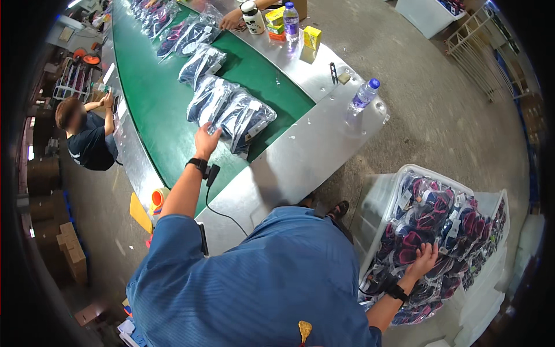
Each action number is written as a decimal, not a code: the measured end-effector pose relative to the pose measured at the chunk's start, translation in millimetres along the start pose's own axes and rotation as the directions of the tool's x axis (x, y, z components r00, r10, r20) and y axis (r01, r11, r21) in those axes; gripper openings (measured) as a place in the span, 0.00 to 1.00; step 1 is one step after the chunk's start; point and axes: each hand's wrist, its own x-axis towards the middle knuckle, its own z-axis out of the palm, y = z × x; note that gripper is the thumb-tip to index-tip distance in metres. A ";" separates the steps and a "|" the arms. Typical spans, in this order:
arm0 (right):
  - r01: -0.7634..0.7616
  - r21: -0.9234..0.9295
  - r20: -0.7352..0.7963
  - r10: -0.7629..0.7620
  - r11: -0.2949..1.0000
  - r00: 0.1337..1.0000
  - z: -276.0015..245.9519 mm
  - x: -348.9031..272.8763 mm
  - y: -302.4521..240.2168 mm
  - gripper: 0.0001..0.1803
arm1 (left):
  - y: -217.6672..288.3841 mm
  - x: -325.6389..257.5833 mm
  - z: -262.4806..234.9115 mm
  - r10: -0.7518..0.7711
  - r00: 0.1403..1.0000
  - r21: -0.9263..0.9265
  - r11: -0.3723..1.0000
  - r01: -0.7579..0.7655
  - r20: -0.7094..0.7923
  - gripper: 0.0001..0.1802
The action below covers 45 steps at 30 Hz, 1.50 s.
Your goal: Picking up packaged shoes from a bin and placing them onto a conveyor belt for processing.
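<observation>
1. The belt [156, 110], green and framed in steel, curves away up the room; clear bags of dark shoes lie along it in a loose row, apart enough to be picked off one at a time.
2. The bin [404, 173], a clear plastic tub, stands on the floor at the person's right, low and close by, heaped with bagged pink-and-navy shoes [445, 220].
3. The nearest bags [234, 113] on the belt lie side by side and overlapping, flat, tags up.
4. The left hand [206, 140] reaches out over the belt, fingers together and curled at the near edge of those bags, touching them; I cannot tell whether it pinches the plastic.
5. The right hand [424, 258] lies spread, palm down, on the heap in the bin, pressing on a bag without lifting it.
6. A bottle [365, 94] stands on the steel end plate, clear of the belt's run.
7. Across the belt another person's hand [231, 20] rests by a jar [252, 17].
</observation>
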 end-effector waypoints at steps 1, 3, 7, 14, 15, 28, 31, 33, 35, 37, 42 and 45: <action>0.025 -0.056 0.013 -0.025 0.998 1.000 13.2 -12.5 -3.7 0.26 | -1.6 13.9 4.5 0.006 1.000 -0.004 1.000 -0.006 0.013 0.36; 0.024 -0.104 0.049 -0.019 0.994 0.999 26.9 -30.6 -2.6 0.26 | -4.2 34.3 17.9 -0.033 0.992 -0.163 0.985 0.053 0.125 0.41; 0.040 -0.226 0.163 -0.003 0.973 0.987 48.1 -64.9 -7.5 0.23 | 32.2 50.3 21.6 0.049 0.989 0.269 0.959 -0.086 0.140 0.43; 0.144 -0.345 0.334 -0.022 0.927 0.942 63.9 -81.2 3.4 0.20 | 45.3 14.6 65.0 -0.042 0.946 0.124 0.992 0.002 0.321 0.63; 0.168 -0.342 0.371 -0.031 0.925 0.928 67.3 -81.7 6.6 0.20 | 39.1 14.9 70.7 -0.105 0.952 0.061 0.994 0.091 0.289 0.65; 0.436 -0.500 0.680 0.028 0.749 0.732 87.2 -95.8 33.3 0.23 | 10.4 -68.2 70.0 0.101 0.994 -0.641 0.760 -0.108 -0.048 0.38; 0.442 -0.491 0.685 0.019 0.751 0.728 78.9 -100.5 45.8 0.22 | 15.5 -138.5 24.1 0.091 0.957 -0.614 0.783 0.103 0.276 0.37; 0.448 -0.496 0.699 0.035 0.744 0.715 75.9 -100.3 51.3 0.21 | 15.5 -162.3 13.4 0.146 0.930 -0.886 0.384 0.261 0.337 0.36; 0.459 -0.476 0.714 0.024 0.750 0.700 77.9 -95.6 55.9 0.21 | -1.6 -179.5 -0.4 0.137 0.750 -0.760 0.026 0.650 0.647 0.38; 0.485 -0.451 0.732 0.001 0.749 0.681 86.2 -98.1 48.1 0.21 | -0.4 -185.6 -19.0 0.128 0.620 -0.620 -0.050 0.783 0.774 0.37; 0.485 -0.453 0.747 0.022 0.748 0.664 111.9 -99.8 26.9 0.22 | 2.6 -197.4 -11.3 0.135 0.751 -0.520 0.798 0.304 0.646 0.55; 0.512 -0.393 0.772 -0.029 0.764 0.635 119.5 -101.8 24.7 0.22 | 50.1 -191.3 -22.1 0.351 0.786 -0.488 0.870 -0.074 0.508 0.60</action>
